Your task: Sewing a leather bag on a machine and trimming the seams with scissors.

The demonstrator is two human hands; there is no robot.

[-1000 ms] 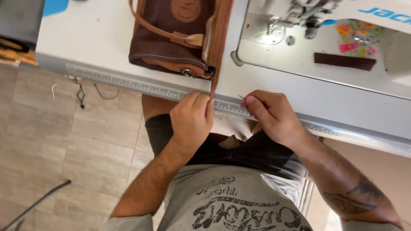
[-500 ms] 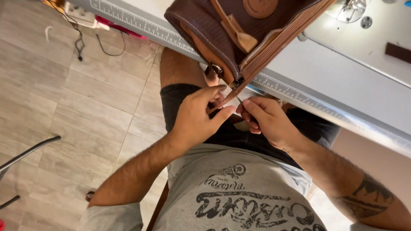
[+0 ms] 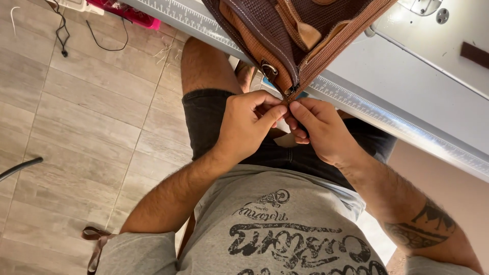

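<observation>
A brown woven bag [image 3: 265,25] with tan leather trim and a metal ring hangs over the front edge of the white sewing table [image 3: 407,86]. Its lower corner points down at my lap. My left hand [image 3: 247,125] and my right hand [image 3: 318,127] meet just under that corner, fingertips pinched together on the tip of the tan edge strip [image 3: 289,97]. Whatever small thing sits between the fingertips is hidden by my fingers.
A ruler strip [image 3: 387,119] runs along the table's front edge. A sewing machine base [image 3: 438,15] stands at the top right. Wood-look floor tiles [image 3: 76,127] lie to the left, with cables [image 3: 63,30] and a pink box [image 3: 137,15] under the table. A brown strap [image 3: 94,239] hangs by my left side.
The bag has slid from lying on the table to hanging over its edge toward my lap. Both hands have come together on its lower corner, and my view has tilted down.
</observation>
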